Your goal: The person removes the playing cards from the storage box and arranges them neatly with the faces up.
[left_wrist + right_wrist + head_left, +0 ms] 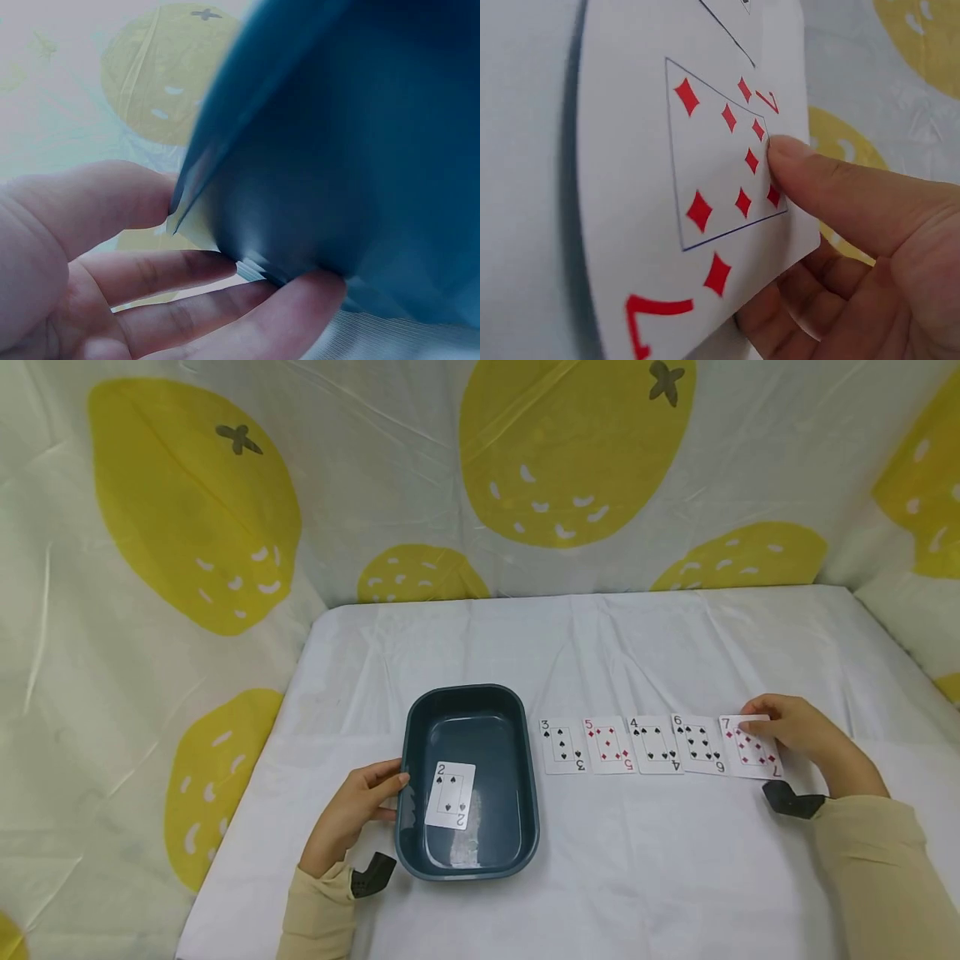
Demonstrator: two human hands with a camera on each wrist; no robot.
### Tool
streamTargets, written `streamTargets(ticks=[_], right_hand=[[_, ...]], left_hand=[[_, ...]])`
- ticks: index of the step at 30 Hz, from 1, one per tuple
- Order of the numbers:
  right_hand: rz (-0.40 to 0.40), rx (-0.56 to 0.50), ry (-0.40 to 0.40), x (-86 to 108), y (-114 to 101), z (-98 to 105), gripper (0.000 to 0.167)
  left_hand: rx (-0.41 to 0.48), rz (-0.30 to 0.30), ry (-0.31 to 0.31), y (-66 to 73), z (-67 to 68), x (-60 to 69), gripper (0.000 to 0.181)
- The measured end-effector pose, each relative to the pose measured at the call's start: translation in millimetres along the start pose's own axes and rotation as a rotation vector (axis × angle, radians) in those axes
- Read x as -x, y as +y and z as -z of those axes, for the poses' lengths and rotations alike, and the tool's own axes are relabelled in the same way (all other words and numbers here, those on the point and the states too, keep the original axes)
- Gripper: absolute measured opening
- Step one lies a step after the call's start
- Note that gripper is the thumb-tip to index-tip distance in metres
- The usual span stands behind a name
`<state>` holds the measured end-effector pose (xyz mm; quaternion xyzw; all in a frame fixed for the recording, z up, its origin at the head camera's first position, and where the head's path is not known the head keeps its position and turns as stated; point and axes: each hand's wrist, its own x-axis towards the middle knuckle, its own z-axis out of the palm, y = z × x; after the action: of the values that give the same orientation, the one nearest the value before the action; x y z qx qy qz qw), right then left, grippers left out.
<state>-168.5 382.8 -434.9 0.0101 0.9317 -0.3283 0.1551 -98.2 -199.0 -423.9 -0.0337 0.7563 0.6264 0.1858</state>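
Observation:
A dark blue rectangular tray (480,739) stands on the white cloth, with a two of spades card (450,810) lying face up inside. My left hand (352,814) holds the tray's left side, thumb at the rim; in the left wrist view the other fingers touch its outer wall (300,187). Over at the right, my right hand (817,743) pinches a seven of diamonds card (753,752) by its far right edge. The thumb lies on the card's face, with fingers behind it in the right wrist view. The card's left edge lies beside the six of spades (699,745).
Between tray and right hand runs a row of face-up cards: a three of spades (562,747), a five of diamonds (609,746), a four of spades (656,745) and the six. A lemon-print curtain (390,485) hangs behind the table (600,877) and along its sides.

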Motion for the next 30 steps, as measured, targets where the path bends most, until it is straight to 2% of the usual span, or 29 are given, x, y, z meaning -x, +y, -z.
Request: streamTargets(ticks=[5,18,24,30], right_hand=[[0.013,0.083,0.025,-0.8,-3.3,-3.2,0.026],[0.053,0.135,0.013,-2.7,-11.5,-0.4,0.025],[0.086,0.141,0.038,-5.9,-33.6,3.8,0.028],[0.152,0.107,0.092,-10.7,-71.8,-2.9,0.027]], left_hand=[[-0.009,-0.004,0.004,0.3,0.5,0.7,0.048],[-0.016,0.0,0.014,-1.5,0.5,-1.9,0.048],[-0.005,0.003,0.013,-1.5,-0.1,-2.2,0.049],[-0.003,0.001,0.004,-2.5,0.6,-2.7,0.048]])
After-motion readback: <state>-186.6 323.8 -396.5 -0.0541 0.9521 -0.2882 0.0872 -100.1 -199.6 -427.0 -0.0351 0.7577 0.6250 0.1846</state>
